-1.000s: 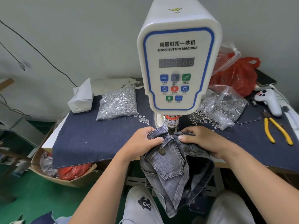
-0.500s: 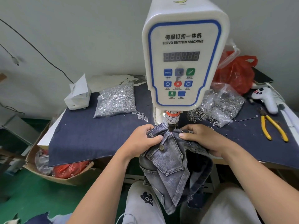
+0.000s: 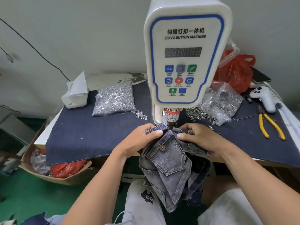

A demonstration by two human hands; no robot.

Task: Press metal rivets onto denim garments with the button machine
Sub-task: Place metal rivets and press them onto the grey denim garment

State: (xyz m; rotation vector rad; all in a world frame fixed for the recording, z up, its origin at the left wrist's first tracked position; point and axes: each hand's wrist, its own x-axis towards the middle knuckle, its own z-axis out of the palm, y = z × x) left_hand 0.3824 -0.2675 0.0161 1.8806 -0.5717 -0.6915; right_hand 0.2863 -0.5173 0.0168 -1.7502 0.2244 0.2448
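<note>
At the centre of the frame, a grey denim garment (image 3: 170, 161) is bunched under the press head (image 3: 172, 116) of a white servo button machine (image 3: 185, 51), with the rest of the fabric hanging down over the table edge toward the person's lap. The left hand (image 3: 142, 138) grips the folded denim edge just left of the press head, fingers curled over it and thumb pressed on top. The right hand (image 3: 198, 137) grips the fabric just right of the press head, fingers curled round the bunched cloth. A brass button (image 3: 162, 147) shows on the pocket flap between the two hands.

The table (image 3: 84, 135) is covered in dark blue cloth. Left of the machine lie a clear bag of silver rivets (image 3: 115, 99) and a white tissue box (image 3: 75, 93). To the right sit an open bag of metal rings (image 3: 217, 104), a red plastic bag (image 3: 235, 72), a white controller (image 3: 264, 98) and yellow-handled pliers (image 3: 269, 125). At lower left, a cardboard box (image 3: 48, 174) stands on the green floor.
</note>
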